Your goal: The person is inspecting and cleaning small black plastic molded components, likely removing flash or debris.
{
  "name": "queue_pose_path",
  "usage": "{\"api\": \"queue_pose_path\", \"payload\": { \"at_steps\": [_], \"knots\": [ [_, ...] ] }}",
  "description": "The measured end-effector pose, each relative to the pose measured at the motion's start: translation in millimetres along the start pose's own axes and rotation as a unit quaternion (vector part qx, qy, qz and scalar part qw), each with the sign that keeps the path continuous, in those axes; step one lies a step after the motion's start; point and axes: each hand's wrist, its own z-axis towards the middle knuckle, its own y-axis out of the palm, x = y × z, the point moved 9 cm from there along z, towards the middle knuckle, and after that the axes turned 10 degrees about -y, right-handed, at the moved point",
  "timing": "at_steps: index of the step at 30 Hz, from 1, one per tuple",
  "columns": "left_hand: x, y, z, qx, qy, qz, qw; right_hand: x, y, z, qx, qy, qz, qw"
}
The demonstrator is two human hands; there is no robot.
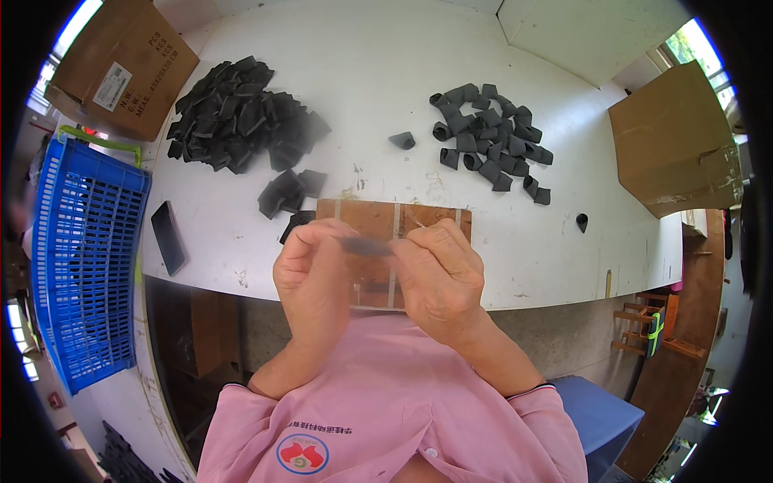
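Over a brown taped board [366,211] at the table's front edge, my two hands hold a small dark grey piece [366,246], blurred by motion. My left hand [310,266] pinches its left end. The fingers of my right hand [441,278] are closed at its right end. A large heap of flat dark grey pieces [229,117] lies at the back left, with a few loose flat pieces [283,191] nearer my left hand. At the back right is a pile of curled, tube-like dark pieces [491,137].
One curled piece [403,141] lies between the piles and another small one [581,222] at the right. A phone [167,238] and a blue plastic basket [84,258] are at the left. Cardboard boxes [133,68] stand at both sides. A blue stool [592,419] is below right.
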Motion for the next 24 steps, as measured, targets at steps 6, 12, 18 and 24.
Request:
{"api": "queue_pose_path", "payload": {
  "at_steps": [6,12,18,24],
  "knots": [
    [2.9,-0.9,-7.1,-0.005,0.054,0.113,0.992,2.2,1.5,-11.1,0.027,-0.009,0.02,0.999],
    [-0.4,15.8,-1.1,-0.065,0.115,0.386,0.913,-4.9,4.5,-6.1,-0.014,-0.046,-0.026,0.998],
    [-2.4,8.6,-5.0,-0.044,0.139,0.352,0.925,-7.6,8.7,-4.5,-0.02,-0.045,-0.068,0.996],
    [18.7,18.9,3.2,-0.081,0.175,0.286,0.938,17.0,11.0,-7.4,-0.052,0.084,0.066,0.993]
  ]
}}
